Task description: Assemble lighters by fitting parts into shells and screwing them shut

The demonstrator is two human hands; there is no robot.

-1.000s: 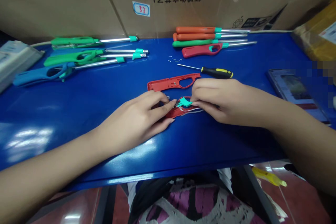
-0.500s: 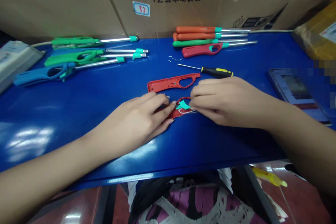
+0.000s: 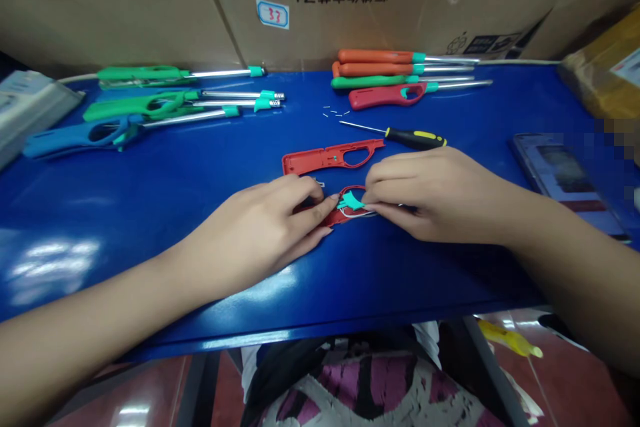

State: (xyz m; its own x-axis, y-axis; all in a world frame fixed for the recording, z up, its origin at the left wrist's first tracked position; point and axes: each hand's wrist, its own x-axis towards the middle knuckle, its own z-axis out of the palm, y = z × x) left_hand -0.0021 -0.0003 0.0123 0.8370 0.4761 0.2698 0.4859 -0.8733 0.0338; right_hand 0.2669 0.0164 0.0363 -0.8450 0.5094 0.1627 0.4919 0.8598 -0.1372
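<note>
Red lighter shell (image 3: 336, 217) on blue table (image 3: 200, 173)

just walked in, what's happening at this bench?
A person is working on an open red plastic lighter shell half on the blue table. The left hand holds it; the right hand pinches the teal plastic trigger piece on it, by thin white wires. A matching red shell half and a black-and-yellow screwdriver lie just behind.
</note>
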